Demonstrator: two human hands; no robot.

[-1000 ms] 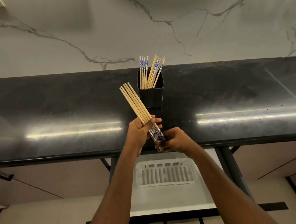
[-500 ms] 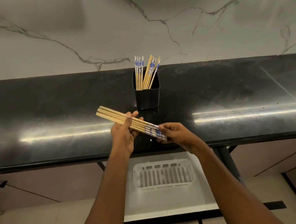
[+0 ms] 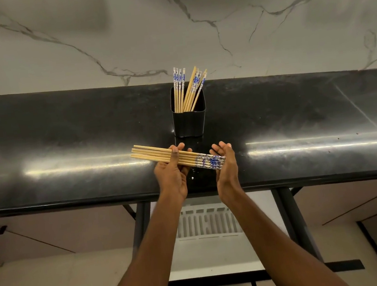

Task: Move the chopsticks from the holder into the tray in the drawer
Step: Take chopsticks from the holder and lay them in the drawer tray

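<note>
Currently, left hand (image 3: 171, 174) grips a chopstick bundle (image 3: 160, 155) held level above the black bench (image 3: 62, 135), w/ right hand (image 3: 226, 162) open, palm against its patterned ends. More chopsticks (image 3: 185, 90) stand in the holder (image 3: 189, 122) behind; white tray (image 3: 207, 224) sits in the drawer below.

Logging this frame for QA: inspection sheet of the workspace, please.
Surface: black counter, glossy, with light streaks; a few pale specks near the front edge.
Job's things: holder upright at the back, some chopsticks in it; bundle held level over the counter, patterned ends to the right; white tray in the open drawer below, looks empty where visible.
Clutter: nothing seen.
Grippers: left hand grips the bundle mid-length; right hand open, palm against the patterned ends.
Cables: nothing seen.
Surroundings: marble wall behind, cabinet fronts either side of the drawer.
</note>
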